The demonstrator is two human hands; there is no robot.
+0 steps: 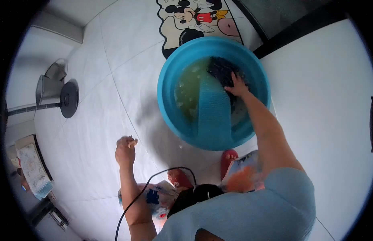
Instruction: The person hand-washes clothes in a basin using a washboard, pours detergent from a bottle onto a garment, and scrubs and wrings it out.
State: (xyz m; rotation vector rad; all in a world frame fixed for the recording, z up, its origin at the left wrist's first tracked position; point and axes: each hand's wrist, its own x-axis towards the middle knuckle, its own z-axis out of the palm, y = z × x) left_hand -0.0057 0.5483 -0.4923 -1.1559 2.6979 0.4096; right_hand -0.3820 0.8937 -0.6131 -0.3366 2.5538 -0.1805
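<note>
Down below me are my red slippers [224,166], and just past them, off to one side, hangs my left hand [125,150], clear of any container. Its fingers are curled in; a pale bit shows at their tips, but I can't tell whether I am holding something. Just beyond my feet stands a round blue basin [164,90], with a ribbed blue washboard [213,112] running from its near side toward the middle. Cloudy, greenish water [188,86] with flecks of foam lies to the left of the ribs. On the right, my right hand [237,86] reaches in with fingers spread apart, resting on a bunched dark cloth [222,70] toward the basin's far right. Farther off, a mat [198,24] printed with a cartoon mouse lies behind the rim.
</note>
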